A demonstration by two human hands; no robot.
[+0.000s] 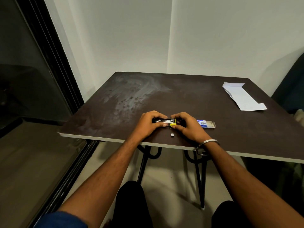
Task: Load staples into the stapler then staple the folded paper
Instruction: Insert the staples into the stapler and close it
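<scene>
— Across the middle of the frame, what lies around the hands?

— A dark brown rectangular desk (189,96) with a pale edge and black metal legs. Just right of the hands lies a small blue-and-white cardboard staple box (205,123), its end flap open. Below the hands, near the desk's front edge, sits a tiny grey block of staples (172,134), apart from both hands. At the upper right of the desk, well apart from everything else, lies the folded white paper (243,97), one flap raised at its far end. A dusty pale smear marks the desk's upper left part.

— Does anything block the way to the paper?

— Bare desk lies between the box and the paper. A dark glass sliding door fills the left of the frame, and a dark chair back shows at the right edge.

— And the stapler?

— The small black-and-silver stapler with yellow parts (164,122) lies at the centre of the desk, between the two hands. The left hand (148,123) is curled around its left end, fingers (158,115) over the top and thumb along the near side. The right hand (186,125), a metal bangle (209,143) on its wrist, closes on the right end, fingertips at the yellow parts. Both grips are closed on the stapler; whether a staple strip is pinched there I cannot tell.
</scene>
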